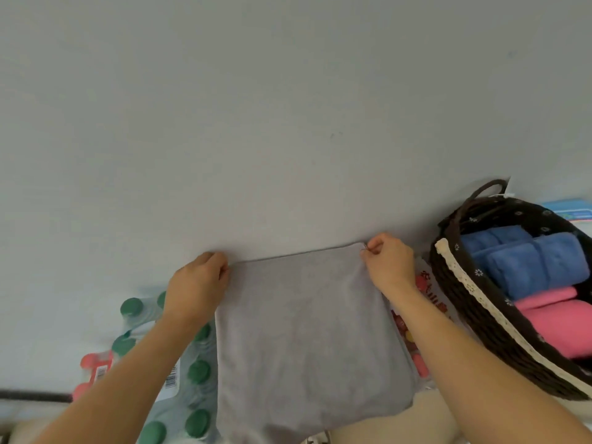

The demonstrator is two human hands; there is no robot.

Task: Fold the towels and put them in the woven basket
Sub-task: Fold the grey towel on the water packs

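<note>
Plain pale grey wall (pixel 288 107) fills most of the view. One soft grey cloth towel (pixel 307 331) hangs in front of it, with the left hand (pixel 198 280) and right hand (pixel 389 261) each pinching a top corner. Dark brown woven basket with lace trim (pixel 464 315) sits just right, holding two blue folded towels (pixel 531 264) and two pink folded towels (pixel 557 325); bottom left, one shrink-wrapped pack of green-capped bottles (pixel 198 371), seven caps showing.

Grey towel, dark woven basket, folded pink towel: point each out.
Grey towel (pixel 307 331), head view, middle of the cloth.
Dark woven basket (pixel 464 299), head view, near wicker wall.
Folded pink towel (pixel 557 328), head view, top face.
</note>
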